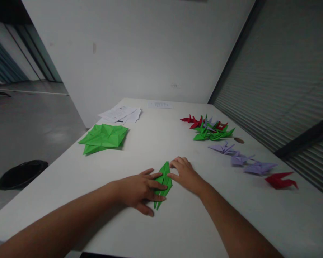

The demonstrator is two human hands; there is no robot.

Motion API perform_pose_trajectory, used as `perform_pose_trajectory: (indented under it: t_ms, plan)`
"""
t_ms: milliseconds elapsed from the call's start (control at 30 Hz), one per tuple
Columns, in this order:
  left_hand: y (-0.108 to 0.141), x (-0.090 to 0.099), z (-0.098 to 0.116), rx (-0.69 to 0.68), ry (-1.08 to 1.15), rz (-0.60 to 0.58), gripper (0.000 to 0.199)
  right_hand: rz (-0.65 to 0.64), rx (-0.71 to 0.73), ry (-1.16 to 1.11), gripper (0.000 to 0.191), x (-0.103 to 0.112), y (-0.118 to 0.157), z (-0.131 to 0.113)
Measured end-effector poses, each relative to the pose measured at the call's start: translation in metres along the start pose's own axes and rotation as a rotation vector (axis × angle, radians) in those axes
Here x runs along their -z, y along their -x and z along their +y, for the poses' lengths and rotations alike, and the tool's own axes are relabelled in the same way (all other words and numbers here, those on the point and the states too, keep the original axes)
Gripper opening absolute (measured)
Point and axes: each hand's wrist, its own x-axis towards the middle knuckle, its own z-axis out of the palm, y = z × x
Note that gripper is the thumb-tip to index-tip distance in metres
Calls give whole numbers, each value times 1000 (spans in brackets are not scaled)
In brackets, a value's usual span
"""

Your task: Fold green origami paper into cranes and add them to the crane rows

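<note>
A folded green origami paper (pixel 169 182) lies flat on the white table, a long diamond with two narrow points toward me. Across its left side and middle my left hand (pixel 141 188) is spread, fingers outstretched and pressing on it. My right hand (pixel 185 172) is at the paper's upper right edge, its fingers curved and the thumb and index finger apart, with the thumb tip at the paper's edge. Nothing shows between those right fingers.
Creased green sheets (pixel 107 136) lie at the left, with printed papers (pixel 121 114) behind them. Red, green and purple paper cranes (pixel 211 133) are heaped at the back right; purple cranes (pixel 260 167) and a red crane (pixel 280 181) line the right side. A black bin (pixel 23 174) stands on the floor.
</note>
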Motion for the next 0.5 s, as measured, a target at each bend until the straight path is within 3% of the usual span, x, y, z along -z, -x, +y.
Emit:
perform_pose_trajectory:
  t_ms: [167,400,500]
  plan:
    - [4,-2,5,1,-64,50,61,37,19,-13,4,-2,-1,0]
    - [4,0,4,-43,-91,95,55,73,80,-86,12,-4,-6,-5]
    - [4,-1,2,-54,-96,108,56,70,43,-121,14,-4,-6,-6]
